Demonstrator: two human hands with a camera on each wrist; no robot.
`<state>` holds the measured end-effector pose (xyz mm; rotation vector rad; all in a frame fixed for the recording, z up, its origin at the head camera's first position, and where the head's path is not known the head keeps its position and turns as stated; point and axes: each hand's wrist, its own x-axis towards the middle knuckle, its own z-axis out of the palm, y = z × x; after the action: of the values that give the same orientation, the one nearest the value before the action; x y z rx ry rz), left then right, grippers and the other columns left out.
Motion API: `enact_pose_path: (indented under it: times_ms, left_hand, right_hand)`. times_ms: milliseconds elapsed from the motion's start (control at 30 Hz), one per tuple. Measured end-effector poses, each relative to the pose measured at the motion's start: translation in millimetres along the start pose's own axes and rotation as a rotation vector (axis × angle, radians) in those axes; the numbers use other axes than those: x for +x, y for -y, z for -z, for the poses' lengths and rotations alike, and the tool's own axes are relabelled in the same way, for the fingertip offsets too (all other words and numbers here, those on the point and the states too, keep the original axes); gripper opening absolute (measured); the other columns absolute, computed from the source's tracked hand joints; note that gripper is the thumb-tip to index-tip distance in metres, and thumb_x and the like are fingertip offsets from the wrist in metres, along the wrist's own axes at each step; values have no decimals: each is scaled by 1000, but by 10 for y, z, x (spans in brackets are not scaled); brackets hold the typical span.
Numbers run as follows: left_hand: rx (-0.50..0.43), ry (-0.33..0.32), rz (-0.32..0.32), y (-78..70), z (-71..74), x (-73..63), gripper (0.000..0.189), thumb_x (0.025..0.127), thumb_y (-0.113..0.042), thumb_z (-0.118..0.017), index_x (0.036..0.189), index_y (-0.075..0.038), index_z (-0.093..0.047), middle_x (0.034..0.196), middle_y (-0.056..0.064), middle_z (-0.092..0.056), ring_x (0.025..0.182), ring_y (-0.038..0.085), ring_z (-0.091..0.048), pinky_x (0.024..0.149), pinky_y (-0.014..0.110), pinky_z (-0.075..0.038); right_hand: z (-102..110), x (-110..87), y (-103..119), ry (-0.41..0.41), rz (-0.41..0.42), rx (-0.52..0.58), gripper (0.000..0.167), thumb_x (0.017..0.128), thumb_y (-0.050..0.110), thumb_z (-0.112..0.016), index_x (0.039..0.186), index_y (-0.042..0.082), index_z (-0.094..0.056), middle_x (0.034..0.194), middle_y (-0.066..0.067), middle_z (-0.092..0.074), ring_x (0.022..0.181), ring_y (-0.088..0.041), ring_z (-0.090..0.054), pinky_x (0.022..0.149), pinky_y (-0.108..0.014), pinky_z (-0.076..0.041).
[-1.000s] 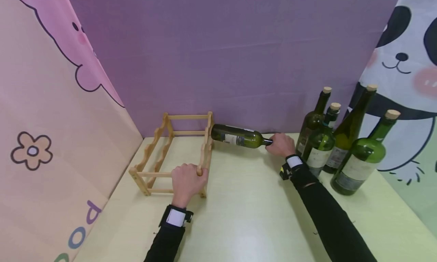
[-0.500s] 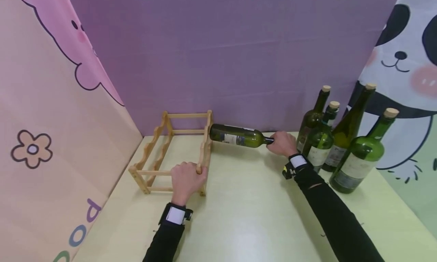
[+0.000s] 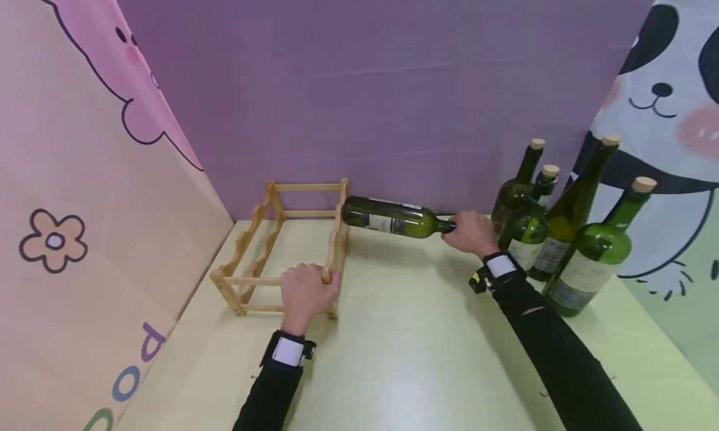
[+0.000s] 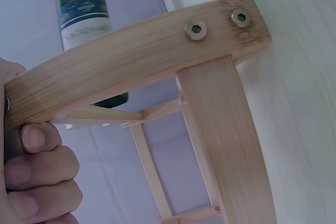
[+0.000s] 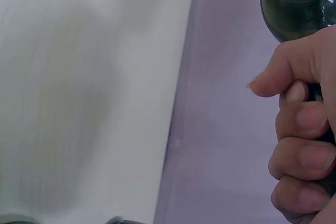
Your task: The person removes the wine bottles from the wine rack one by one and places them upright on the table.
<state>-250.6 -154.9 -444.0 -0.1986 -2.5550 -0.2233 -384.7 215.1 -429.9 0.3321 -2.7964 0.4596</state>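
Observation:
My left hand grips the near corner of the wooden wine rack, its fingers curled round the bar. The rack's bolted end beam crosses the left wrist view. My right hand holds a green wine bottle by the neck. It lies nearly level, its base pointing left at the far part of the rack's right side. Whether the base touches the wood or sits in a notch, I cannot tell. In the right wrist view the bottle's shoulder shows above the curled fingers; the fist hides most of the neck.
Several corked green bottles stand upright in a group on the right, the nearest bottle at the front, just beyond my right forearm. A purple backdrop rises behind the pale table. Printed cloths hang at both sides.
The bottle and my right hand have risen slightly, the hand also drifting a little right in the view. My left hand keeps its grip on the rack, which stays in place.

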Motion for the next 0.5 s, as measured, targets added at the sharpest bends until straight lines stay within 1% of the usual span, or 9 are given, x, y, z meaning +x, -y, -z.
enact_pose_path:
  times_ms: [133,367,500]
  left_hand:
    - [-6,3,2,-8,12,-3,53,89,-40,-61,47,-21,-36,46,-8,-26,42,13,-30,40,28,-17]
    - [-7,-19,-10,8,0,-7,54,87,-36,-66,46,-22,-34,45,-8,-26,41,13,-29,40,28,-17]
    - [-25,-12,-19,19,9,-11,54,88,-36,-65,46,-23,-34,44,-9,-26,41,13,-30,40,28,-17]
  right_hand:
    - [89,-37,46,-4,9,8,35,79,27,-71,55,19,-46,52,7,-36,50,-17,-38,49,-30,-25]
    - [241,-106,139,-30,86,4,34,78,28,-72,56,19,-49,52,8,-35,48,-14,-36,47,-28,-23]
    - [325,-171,193,-24,112,12,34,78,26,-73,56,19,-48,53,7,-34,48,-14,-36,47,-28,-24]
